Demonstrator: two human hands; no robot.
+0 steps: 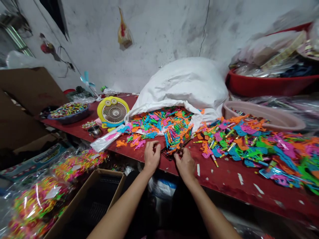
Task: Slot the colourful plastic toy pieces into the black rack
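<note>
A black plastic rack point(169, 154) lies at the front edge of the red table, partly covered by a row of small colourful plastic toy guns point(174, 136). Just left of it is my left hand point(152, 155), its thumb apart from its bent fingers and nothing seen in it. My right hand point(184, 163) has its thumb and fingers closed on the rack's near right edge. Behind the rack, a white woven sack point(184, 79) lies on its side, with more toy guns point(152, 120) spilling from its mouth.
Toy guns fitted with small candy tubes point(239, 141) are heaped to the right. A pink basin point(286, 122) and a red tub point(269, 84) stand behind them. Leftward are a yellow fan point(114, 112), a metal cup point(95, 131) and a candy-filled basin point(71, 116). Below sits a cardboard box point(117, 187).
</note>
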